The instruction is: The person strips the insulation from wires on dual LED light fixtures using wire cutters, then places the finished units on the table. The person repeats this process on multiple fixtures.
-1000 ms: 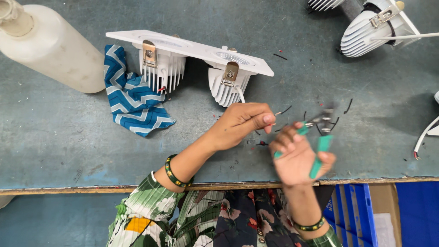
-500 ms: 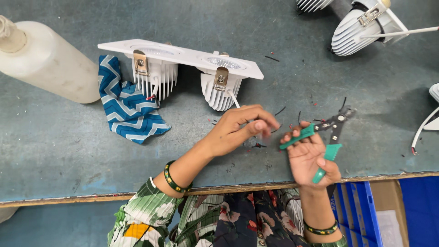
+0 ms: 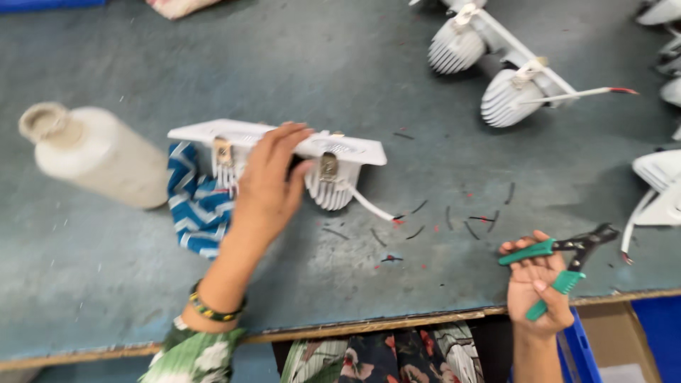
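Left hand (image 3: 268,186) rests spread on the white twin lamp fitting (image 3: 284,152) lying on the desk (image 3: 142,284); right hand (image 3: 539,291) grips green-handled pliers (image 3: 560,266); cut wire bits (image 3: 425,227) suggest trimming is done here

My left hand (image 3: 271,186) rests on the twin lamp fitting (image 3: 284,159) mid-worktop (image 3: 355,71); bottle (image 3: 96,156) and cloth (image 3: 195,206) lie to its left. My right hand (image 3: 539,287) holds pliers (image 3: 560,262) at the near edge.
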A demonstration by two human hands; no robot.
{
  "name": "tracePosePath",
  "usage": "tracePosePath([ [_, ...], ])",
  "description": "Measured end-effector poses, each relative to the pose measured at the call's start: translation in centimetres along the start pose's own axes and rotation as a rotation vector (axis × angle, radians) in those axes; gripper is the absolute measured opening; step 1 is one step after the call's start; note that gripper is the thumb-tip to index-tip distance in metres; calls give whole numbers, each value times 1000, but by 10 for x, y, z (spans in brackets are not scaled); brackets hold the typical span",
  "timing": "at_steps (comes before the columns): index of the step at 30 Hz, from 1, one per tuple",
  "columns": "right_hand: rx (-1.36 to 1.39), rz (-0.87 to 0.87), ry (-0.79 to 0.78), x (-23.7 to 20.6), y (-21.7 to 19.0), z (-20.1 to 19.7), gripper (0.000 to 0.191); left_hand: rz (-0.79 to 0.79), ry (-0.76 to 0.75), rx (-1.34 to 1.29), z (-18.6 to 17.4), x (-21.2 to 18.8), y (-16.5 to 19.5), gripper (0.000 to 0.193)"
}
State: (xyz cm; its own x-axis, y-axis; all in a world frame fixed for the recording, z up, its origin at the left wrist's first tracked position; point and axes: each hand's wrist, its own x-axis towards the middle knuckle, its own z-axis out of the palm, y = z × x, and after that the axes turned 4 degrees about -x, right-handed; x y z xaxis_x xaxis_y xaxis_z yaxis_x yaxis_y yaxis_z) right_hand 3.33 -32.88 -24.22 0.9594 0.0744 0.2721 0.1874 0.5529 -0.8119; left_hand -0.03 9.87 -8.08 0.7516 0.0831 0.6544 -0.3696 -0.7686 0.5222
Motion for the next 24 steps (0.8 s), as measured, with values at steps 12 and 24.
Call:
tracePosePath([
  [12,-39,-55,-9,-4,-7,0,88,52,-319,693,19,21,-51,29],
  [24,87,-48,12,5,-13,-7,92,393,-408,522,88,41,-11,35],
])
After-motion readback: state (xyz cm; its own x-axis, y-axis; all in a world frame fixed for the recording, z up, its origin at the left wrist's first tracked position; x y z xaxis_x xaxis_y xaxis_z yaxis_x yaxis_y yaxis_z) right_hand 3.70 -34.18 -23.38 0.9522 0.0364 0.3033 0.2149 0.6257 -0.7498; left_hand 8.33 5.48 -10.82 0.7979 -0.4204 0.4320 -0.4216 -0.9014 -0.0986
